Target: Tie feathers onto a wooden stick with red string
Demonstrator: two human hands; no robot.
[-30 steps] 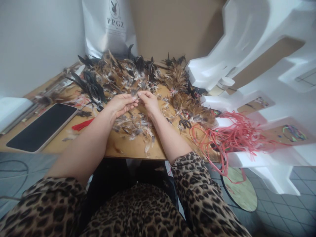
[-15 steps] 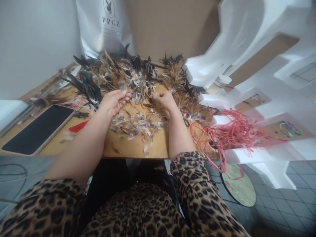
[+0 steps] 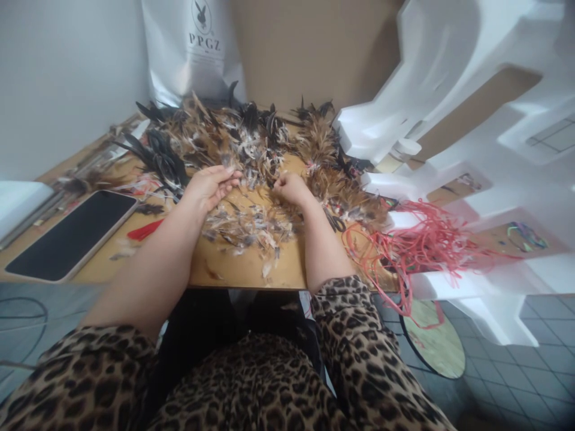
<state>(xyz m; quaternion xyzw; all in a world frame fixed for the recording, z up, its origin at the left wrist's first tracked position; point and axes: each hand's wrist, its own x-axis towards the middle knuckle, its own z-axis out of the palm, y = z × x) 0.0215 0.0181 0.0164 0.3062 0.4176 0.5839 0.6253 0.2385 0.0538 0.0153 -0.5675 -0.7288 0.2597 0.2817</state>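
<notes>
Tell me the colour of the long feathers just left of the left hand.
The long feathers are black; head view shows best.

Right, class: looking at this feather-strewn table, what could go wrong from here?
The phone lies at the front edge of the table, so the left forearm might nudge it off.
Loose feathers near that edge could slip down.
Red strands dangling beside the right sleeve might snag it.

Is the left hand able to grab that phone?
Probably yes: nothing covers the smartphone, and it lies just outside the left forearm, but the left hand would have to swing back from the feathers.
</notes>
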